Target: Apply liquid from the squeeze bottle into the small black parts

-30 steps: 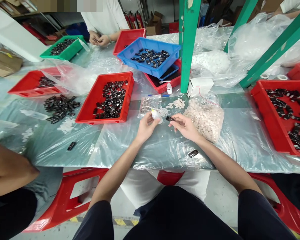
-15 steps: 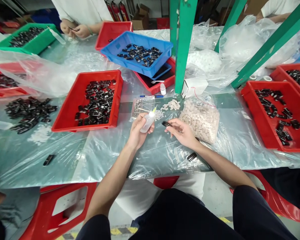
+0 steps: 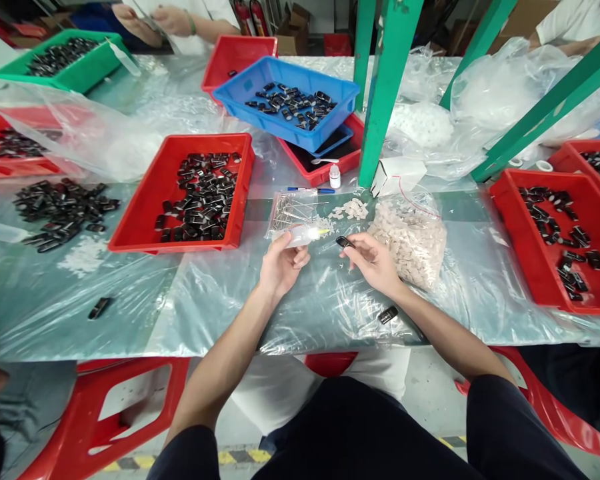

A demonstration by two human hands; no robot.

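Observation:
My left hand [image 3: 281, 265] is closed around a translucent squeeze bottle [image 3: 301, 237], which lies sideways in the grip with its yellow tip toward the right. Between the fingertips of my right hand [image 3: 375, 262] is a small black plastic part [image 3: 345, 242], just right of the bottle's tip and apart from it. Behind the hands lie small white pieces [image 3: 350, 209] in a loose heap and a clear bag of thin metal pins [image 3: 293, 208]. A bag of beige pieces [image 3: 413, 240] stands beside my right hand. Another black part [image 3: 388, 315] rests near the table edge, below my right forearm.
Red trays of black parts stand to the left [image 3: 247, 193] and right [image 3: 510, 233]. A blue tray [image 3: 285, 130] is stacked on a red one behind. Green posts [image 3: 387, 87] rise from the table. A black pile [image 3: 63, 210] lies far left. A co-worker's hands [image 3: 173, 21] are across the table.
My left hand has tipped the squeeze bottle from slanting upward to nearly level, tip to the right. My right hand still holds the black part. The whole view has shifted slightly.

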